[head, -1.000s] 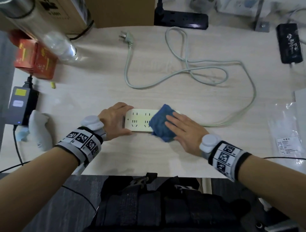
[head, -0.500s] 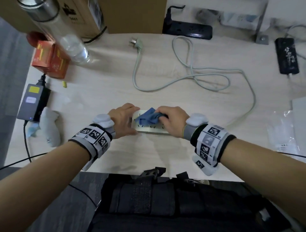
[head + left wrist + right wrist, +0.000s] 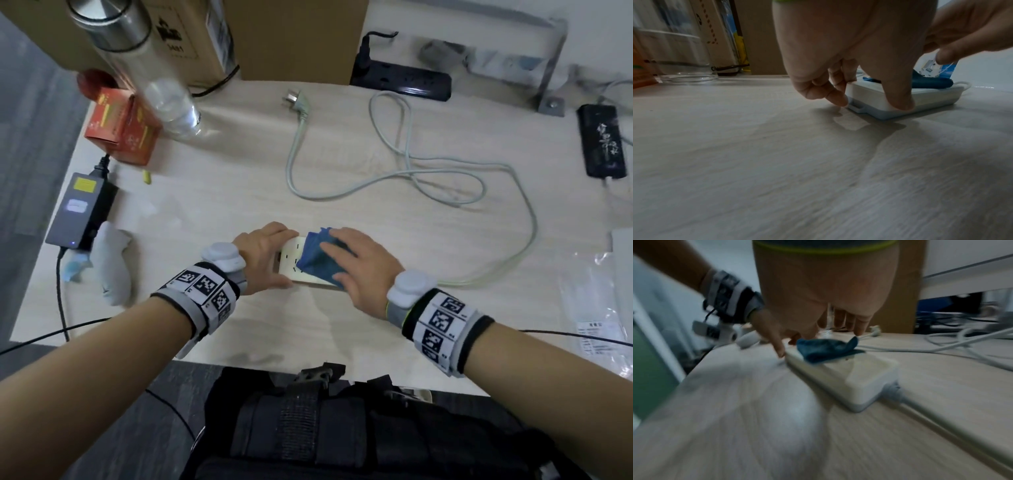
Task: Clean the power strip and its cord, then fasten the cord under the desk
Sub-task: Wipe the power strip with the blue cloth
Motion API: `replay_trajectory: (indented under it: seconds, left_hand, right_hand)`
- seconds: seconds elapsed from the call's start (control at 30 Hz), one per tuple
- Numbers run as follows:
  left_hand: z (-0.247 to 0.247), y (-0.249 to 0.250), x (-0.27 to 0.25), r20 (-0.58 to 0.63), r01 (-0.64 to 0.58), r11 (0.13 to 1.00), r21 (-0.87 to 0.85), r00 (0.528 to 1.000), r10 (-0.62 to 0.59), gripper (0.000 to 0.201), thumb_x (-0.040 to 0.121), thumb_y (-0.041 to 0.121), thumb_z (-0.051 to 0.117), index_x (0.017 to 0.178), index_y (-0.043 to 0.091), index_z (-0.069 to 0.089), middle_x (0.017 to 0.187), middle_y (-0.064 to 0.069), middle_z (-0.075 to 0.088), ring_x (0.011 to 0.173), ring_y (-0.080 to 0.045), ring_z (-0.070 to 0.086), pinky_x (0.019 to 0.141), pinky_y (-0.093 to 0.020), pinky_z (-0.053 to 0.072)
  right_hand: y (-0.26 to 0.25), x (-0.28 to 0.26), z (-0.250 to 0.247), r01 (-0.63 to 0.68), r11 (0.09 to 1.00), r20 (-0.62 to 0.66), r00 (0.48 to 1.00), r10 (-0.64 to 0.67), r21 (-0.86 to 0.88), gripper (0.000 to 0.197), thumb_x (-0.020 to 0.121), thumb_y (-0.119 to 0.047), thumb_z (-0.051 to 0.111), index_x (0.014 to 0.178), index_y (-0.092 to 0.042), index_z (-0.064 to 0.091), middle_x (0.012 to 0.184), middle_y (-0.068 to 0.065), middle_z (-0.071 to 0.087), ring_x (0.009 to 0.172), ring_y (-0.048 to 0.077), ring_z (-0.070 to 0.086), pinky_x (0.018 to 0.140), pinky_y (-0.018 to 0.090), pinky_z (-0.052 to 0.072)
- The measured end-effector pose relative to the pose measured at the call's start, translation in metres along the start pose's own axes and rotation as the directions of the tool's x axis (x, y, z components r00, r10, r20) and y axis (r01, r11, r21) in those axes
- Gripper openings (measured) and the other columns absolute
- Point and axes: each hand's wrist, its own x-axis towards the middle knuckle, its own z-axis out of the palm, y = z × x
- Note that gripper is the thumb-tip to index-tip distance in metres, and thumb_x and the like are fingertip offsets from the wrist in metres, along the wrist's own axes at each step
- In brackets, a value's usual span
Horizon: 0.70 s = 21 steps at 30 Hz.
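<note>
A white power strip [image 3: 289,262] lies near the desk's front edge. My left hand [image 3: 262,255] grips its left end, thumb [image 3: 898,97] on the near side and fingers [image 3: 835,95] curled at the far corner. My right hand [image 3: 359,265] presses a blue cloth [image 3: 318,262] flat on the strip's top with straight fingers [image 3: 851,321]. The right wrist view shows the cloth [image 3: 826,348] on the strip [image 3: 859,379], whose right end is bare. The pale cord [image 3: 527,219] leaves that end, loops across the desk and ends in a plug [image 3: 296,102].
At the back stand a cardboard box [image 3: 291,34], a black power strip [image 3: 404,82] and a clear bottle [image 3: 137,61]. To the left are a red carton [image 3: 123,126], a power adapter [image 3: 82,209] and a white controller [image 3: 111,263]. A black device [image 3: 601,144] and a plastic bag [image 3: 589,308] lie right.
My right hand swept the cloth left along the strip, bunching it, and has now slid back towards the middle with fingers flattened. My left hand keeps its grip on the strip's end.
</note>
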Motion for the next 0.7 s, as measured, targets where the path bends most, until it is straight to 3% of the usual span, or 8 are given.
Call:
replay_trajectory:
  seconds: [0.1, 0.17, 0.37, 0.53, 0.63, 0.7]
  left_hand:
    - [0.001, -0.003, 0.001, -0.01, -0.02, 1.0, -0.015, 1.0, 0.02, 0.087, 0.065, 0.056, 0.074, 0.139, 0.035, 0.033, 0.137, 0.014, 0.039, 0.107, -0.023, 0.058, 0.092, -0.041, 0.048]
    - [0.002, -0.004, 0.0, -0.017, -0.032, 0.999, -0.028, 0.999, 0.032, 0.085, 0.064, 0.055, 0.075, 0.136, 0.036, 0.034, 0.134, 0.015, 0.041, 0.104, -0.022, 0.059, 0.09, -0.042, 0.049]
    - [0.004, -0.007, 0.0, -0.037, -0.07, 0.991, -0.111, 0.997, 0.066, 0.083, 0.063, 0.051, 0.077, 0.135, 0.033, 0.038, 0.131, 0.014, 0.044, 0.103, -0.019, 0.058, 0.087, -0.041, 0.05]
    - [0.007, -0.008, 0.0, -0.095, -0.107, 0.984, -0.14, 0.991, 0.094, 0.079, 0.059, 0.056, 0.074, 0.129, 0.033, 0.044, 0.124, 0.013, 0.049, 0.095, -0.016, 0.06, 0.083, -0.037, 0.05]
    - [0.007, -0.006, 0.001, -0.113, -0.129, 0.98, -0.15, 0.987, 0.112, 0.07, 0.054, 0.065, 0.06, 0.11, 0.024, 0.052, 0.104, 0.011, 0.051, 0.083, -0.02, 0.061, 0.07, -0.034, 0.048]
    - [0.008, -0.007, 0.002, -0.114, -0.121, 0.984, -0.132, 0.988, 0.106, 0.066, 0.055, 0.064, 0.063, 0.105, 0.023, 0.052, 0.1, 0.012, 0.05, 0.08, -0.019, 0.06, 0.067, -0.03, 0.042]
  right_hand:
    - [-0.006, 0.003, 0.016, 0.073, 0.994, 0.17, 0.984, -0.059, -0.081, 0.06, 0.079, -0.013, 0.074, 0.134, -0.004, 0.051, 0.142, 0.022, 0.045, 0.131, 0.044, 0.04, 0.104, 0.052, 0.036]
    - [0.002, -0.006, 0.018, 0.113, 0.988, 0.211, 0.973, -0.088, -0.108, 0.061, 0.083, -0.016, 0.071, 0.137, -0.006, 0.047, 0.145, 0.021, 0.042, 0.134, 0.042, 0.037, 0.107, 0.051, 0.031]
    - [0.038, -0.054, 0.005, 0.194, 0.965, 0.297, 0.945, -0.136, -0.177, 0.058, 0.094, -0.038, 0.038, 0.147, -0.019, 0.029, 0.156, 0.013, 0.021, 0.144, 0.032, 0.012, 0.117, 0.044, 0.01]
    - [0.004, -0.01, 0.03, 0.187, 0.969, 0.276, 0.951, -0.138, -0.159, 0.062, 0.091, -0.045, 0.037, 0.145, -0.014, 0.035, 0.153, 0.017, 0.029, 0.142, 0.037, 0.021, 0.114, 0.05, 0.015]
    - [-0.016, 0.021, 0.042, 0.205, 0.964, 0.268, 0.951, -0.154, -0.172, 0.063, 0.09, -0.044, 0.035, 0.142, -0.009, 0.041, 0.151, 0.019, 0.033, 0.139, 0.04, 0.027, 0.113, 0.051, 0.016]
    - [-0.018, 0.025, 0.039, 0.194, 0.963, 0.287, 0.948, -0.136, -0.187, 0.063, 0.09, -0.044, 0.033, 0.141, -0.008, 0.042, 0.15, 0.016, 0.036, 0.139, 0.038, 0.029, 0.113, 0.048, 0.017]
